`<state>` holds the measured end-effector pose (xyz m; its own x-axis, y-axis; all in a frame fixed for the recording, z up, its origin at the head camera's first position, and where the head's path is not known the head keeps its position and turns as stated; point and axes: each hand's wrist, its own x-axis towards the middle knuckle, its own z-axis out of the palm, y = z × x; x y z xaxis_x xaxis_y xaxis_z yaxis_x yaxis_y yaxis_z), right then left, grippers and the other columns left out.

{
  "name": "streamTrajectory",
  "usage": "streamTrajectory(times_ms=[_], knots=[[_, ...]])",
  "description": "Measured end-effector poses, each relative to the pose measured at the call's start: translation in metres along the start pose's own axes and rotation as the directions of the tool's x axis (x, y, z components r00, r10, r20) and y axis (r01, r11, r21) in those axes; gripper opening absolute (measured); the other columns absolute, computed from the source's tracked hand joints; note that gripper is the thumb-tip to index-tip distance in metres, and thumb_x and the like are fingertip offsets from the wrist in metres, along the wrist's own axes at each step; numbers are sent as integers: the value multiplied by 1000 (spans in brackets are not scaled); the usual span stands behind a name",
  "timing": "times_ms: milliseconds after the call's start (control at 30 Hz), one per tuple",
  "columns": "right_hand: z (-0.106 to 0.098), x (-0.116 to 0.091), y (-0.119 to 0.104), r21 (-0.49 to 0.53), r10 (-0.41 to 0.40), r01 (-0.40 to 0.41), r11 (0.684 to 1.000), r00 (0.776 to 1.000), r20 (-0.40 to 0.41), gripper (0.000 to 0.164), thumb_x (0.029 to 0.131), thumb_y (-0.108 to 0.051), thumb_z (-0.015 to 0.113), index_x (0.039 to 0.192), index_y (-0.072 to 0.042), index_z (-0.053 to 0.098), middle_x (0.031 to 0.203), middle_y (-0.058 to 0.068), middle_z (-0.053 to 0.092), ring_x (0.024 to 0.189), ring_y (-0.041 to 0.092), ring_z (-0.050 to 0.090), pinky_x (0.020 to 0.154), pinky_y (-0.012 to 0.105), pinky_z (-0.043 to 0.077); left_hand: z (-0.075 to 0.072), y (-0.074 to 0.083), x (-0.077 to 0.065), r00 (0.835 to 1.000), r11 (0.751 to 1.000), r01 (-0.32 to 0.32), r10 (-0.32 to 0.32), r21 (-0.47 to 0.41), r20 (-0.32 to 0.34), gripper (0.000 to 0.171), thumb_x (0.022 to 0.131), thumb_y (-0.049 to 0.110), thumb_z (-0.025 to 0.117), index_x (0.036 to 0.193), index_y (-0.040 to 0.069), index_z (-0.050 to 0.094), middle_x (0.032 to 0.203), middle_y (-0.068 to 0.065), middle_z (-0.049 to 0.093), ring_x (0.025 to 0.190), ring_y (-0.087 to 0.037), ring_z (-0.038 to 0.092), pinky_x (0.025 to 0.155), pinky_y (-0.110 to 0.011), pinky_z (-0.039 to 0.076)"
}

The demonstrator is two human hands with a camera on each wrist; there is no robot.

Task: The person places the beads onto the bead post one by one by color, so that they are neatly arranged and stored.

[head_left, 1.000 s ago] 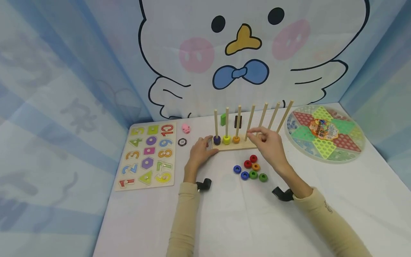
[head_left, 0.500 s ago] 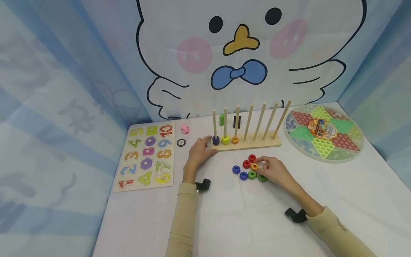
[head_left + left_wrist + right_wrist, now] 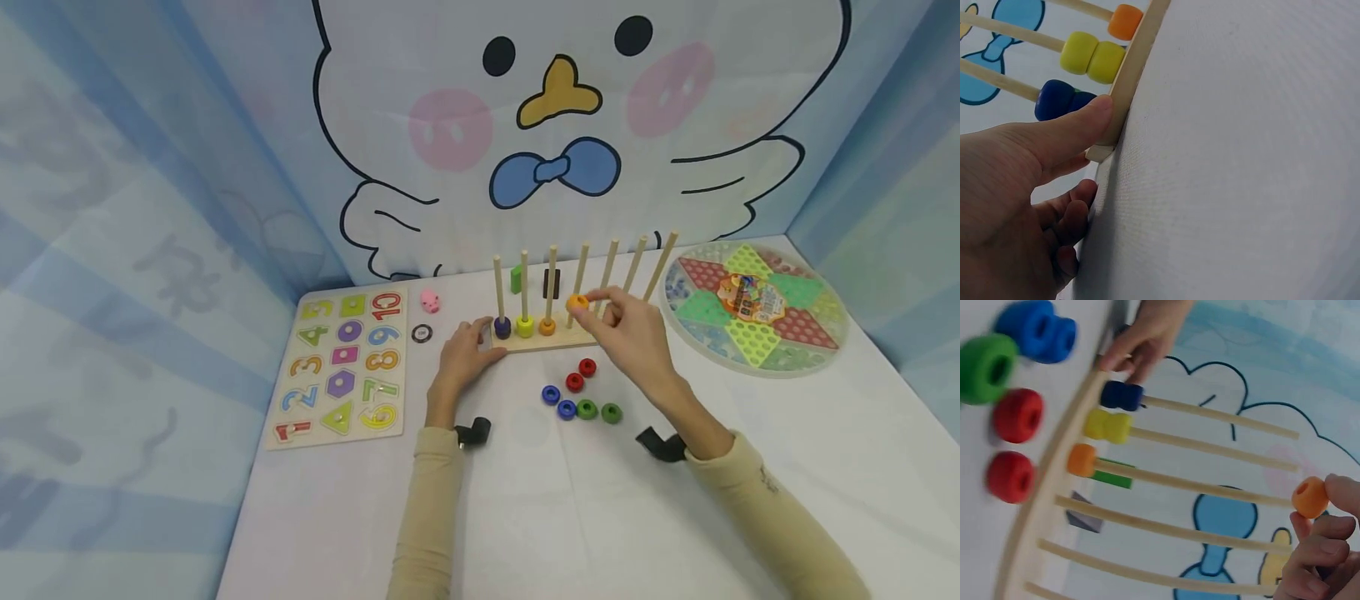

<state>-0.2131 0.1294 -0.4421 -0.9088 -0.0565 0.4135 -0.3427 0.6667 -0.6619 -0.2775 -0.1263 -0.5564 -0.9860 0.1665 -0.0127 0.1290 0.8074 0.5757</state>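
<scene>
Over a white tabletop (image 3: 525, 517), steady low on the left and raised high on the right

Toward the far right edge lies a round, star-patterned game board (image 3: 798, 293); at the left lies a rectangular, pale number-puzzle board (image 3: 362, 371). Between them stands a pale wooden rack (image 3: 536, 342), its long base running left to right before the person, with seven slim rods rising from it.

At the base's left end, the left hand (image 3: 459, 360) has its grip clamped on the wood, thumb against the near face (its fingers partly hidden behind the end). From the right, the right hand (image 3: 630, 333) reaches forward and inward, forearm slanting. Its grip is closed on a round orange bead (image 3: 1310, 497), pinched between thumb and a fingertip.

Bead to rod is, I judge, the relation that counts. Raised well off the base, the bead lines up with the tip of the third rod (image 3: 1210, 487) in the right wrist view but crosses the fourth rod (image 3: 1179, 525) in the head view; whether it touches either, I cannot tell. Its hole shows tilted toward the base.

Nearer the person lie loose red beads (image 3: 587, 367), blue beads (image 3: 566, 409) and green beads (image 3: 611, 413), two of each.
</scene>
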Motion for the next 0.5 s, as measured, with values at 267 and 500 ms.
streamTrajectory(times_ms=[267, 500], knots=[[1, 61, -36, -130, -151, 134, 982, 980, -129, 40, 87, -38, 68, 111, -5, 67, 52, 0, 45, 43, 17, 37, 42, 32, 27, 2, -5, -1, 1000, 1000, -6, 6, 9, 6, 68, 81, 48, 71, 138, 18, 49, 90, -1, 50, 72, -16, 45, 62, -28, 35], [8, 71, -34, -179, -91, 83, 980, 995, -35, 41, 88, -40, 66, 112, -7, 67, 55, 1, 49, 44, 18, 40, 41, 32, 29, 0, -6, 1, 1000, 1000, -19, 19, 4, -4, 68, 81, 48, 71, 139, 19, 49, 91, -1, 50, 73, -17, 46, 63, -29, 36]])
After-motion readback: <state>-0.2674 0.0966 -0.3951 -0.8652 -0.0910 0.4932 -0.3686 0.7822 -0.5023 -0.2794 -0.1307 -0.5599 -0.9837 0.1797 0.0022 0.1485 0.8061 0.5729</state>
